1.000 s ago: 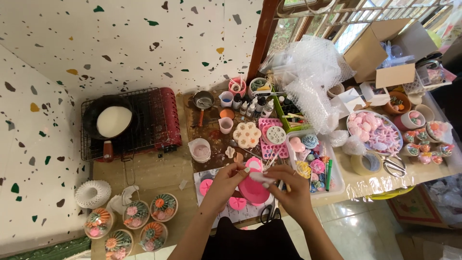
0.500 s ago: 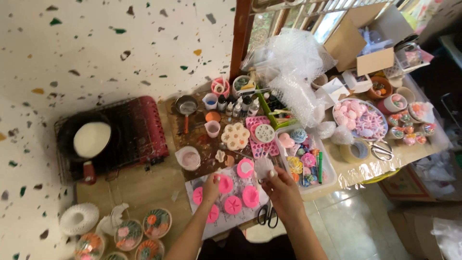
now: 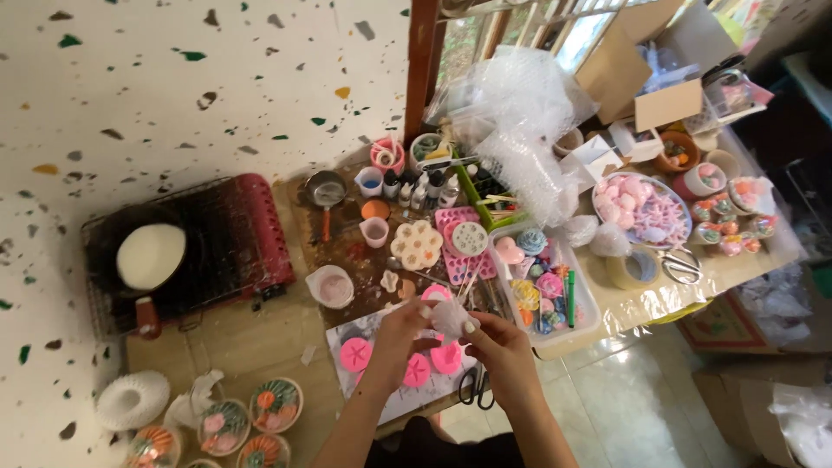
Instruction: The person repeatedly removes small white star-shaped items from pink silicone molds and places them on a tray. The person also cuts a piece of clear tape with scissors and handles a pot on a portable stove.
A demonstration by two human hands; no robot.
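the small white crinkly wrapper (image 3: 451,317) is pinched between both hands above the worktop (image 3: 260,342); it looks light, thin and easily crushed, so its edges suit a gentle hold. left hand (image 3: 406,322) and right hand (image 3: 498,340) each have a fingertip grip closed on it, over pink round pieces (image 3: 355,354) on a white sheet (image 3: 394,400), with black scissors (image 3: 475,388) just beside.

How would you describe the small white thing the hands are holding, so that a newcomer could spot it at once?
Start at the low wooden table and find the white sheet at its near edge, dotted with pink discs. Just above that sheet, the left hand and right hand meet around a small white frilly piece. It is pale and crinkled, and held off the sheet, unlike the flat pink discs.
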